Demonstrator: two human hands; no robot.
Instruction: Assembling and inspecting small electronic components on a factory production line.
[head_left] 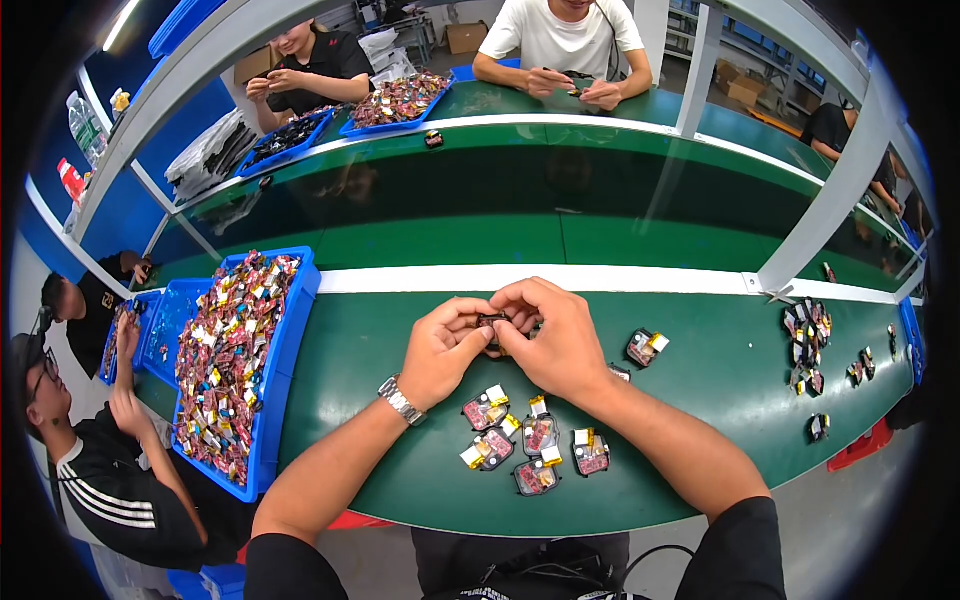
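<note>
At the centre of the green surface (700, 400) we pinch a small dark part (492, 321) between both hands: left hand (445, 350) and right hand (555, 335) curl closed on it. At six o'clock lie five parts (530, 440); at nine o'clock sits a full blue bin (290, 340).

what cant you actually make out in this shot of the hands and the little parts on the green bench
Head view only:
- Small dark part: mostly covered by the left hand and right hand; shape unclear.
- Small red modules: too small for detail.
- Blue bin: pieces blur into a heap.
- Scattered parts at right: tiny, bent by the fisheye rim.
</note>
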